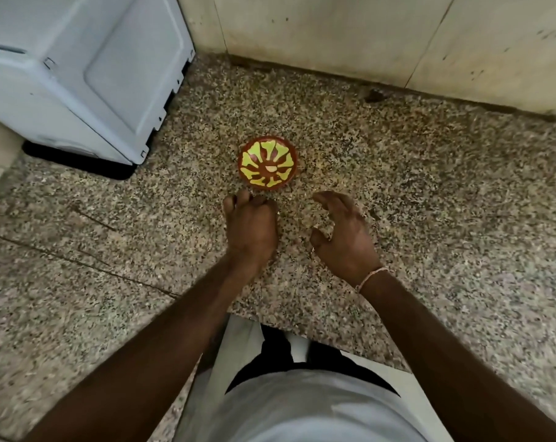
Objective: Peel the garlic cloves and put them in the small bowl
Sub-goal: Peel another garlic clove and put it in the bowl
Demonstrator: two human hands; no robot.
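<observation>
A small red bowl (268,162) with a yellow-green pattern sits on the speckled stone counter (397,193). One pale peeled garlic clove (271,169) lies at its centre. My left hand (250,231) hovers just in front of the bowl, fingers curled inward; what they hold is hidden. My right hand (343,232) is to the right of it, fingers spread and loosely bent, holding nothing that I can see. No other cloves show on the counter.
A large white appliance (79,68) stands at the back left on a black base. Tiled walls (365,36) close the counter at the back. The counter's front edge (318,336) is near my body.
</observation>
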